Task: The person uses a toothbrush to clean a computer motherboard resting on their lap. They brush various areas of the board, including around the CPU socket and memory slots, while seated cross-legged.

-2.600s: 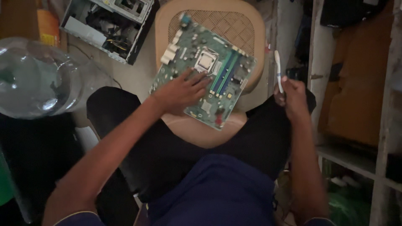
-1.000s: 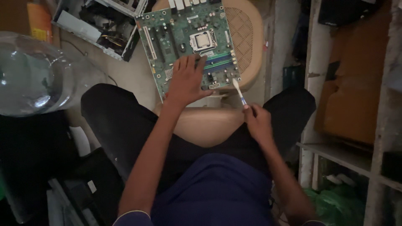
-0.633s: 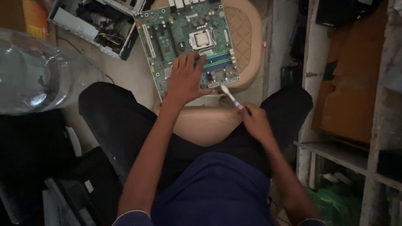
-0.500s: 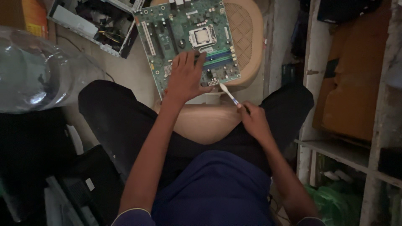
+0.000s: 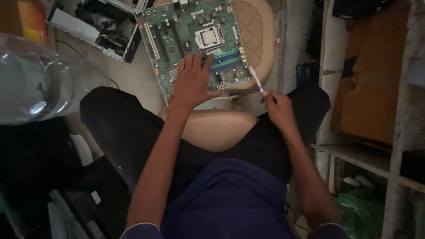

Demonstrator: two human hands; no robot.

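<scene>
A green computer motherboard (image 5: 186, 31) lies tilted on a beige plastic stool (image 5: 254, 31) in front of my knees. My left hand (image 5: 192, 82) rests flat on the board's near edge, fingers spread, holding it down. My right hand (image 5: 278, 108) grips a white toothbrush (image 5: 255, 79) by the handle, its head reaching up to the board's right near corner beside the memory slots. The silver processor socket (image 5: 209, 37) is uncovered near the board's middle.
An open computer case (image 5: 95, 24) with cables lies on the floor at the upper left. A large clear water bottle (image 5: 33, 82) stands at the left. Wooden shelving (image 5: 376, 110) with cardboard runs along the right. Dark gear lies at the lower left.
The board has been turned and slid away from me under my left hand. My right hand came down from the right and brought the toothbrush to the board's near right corner.
</scene>
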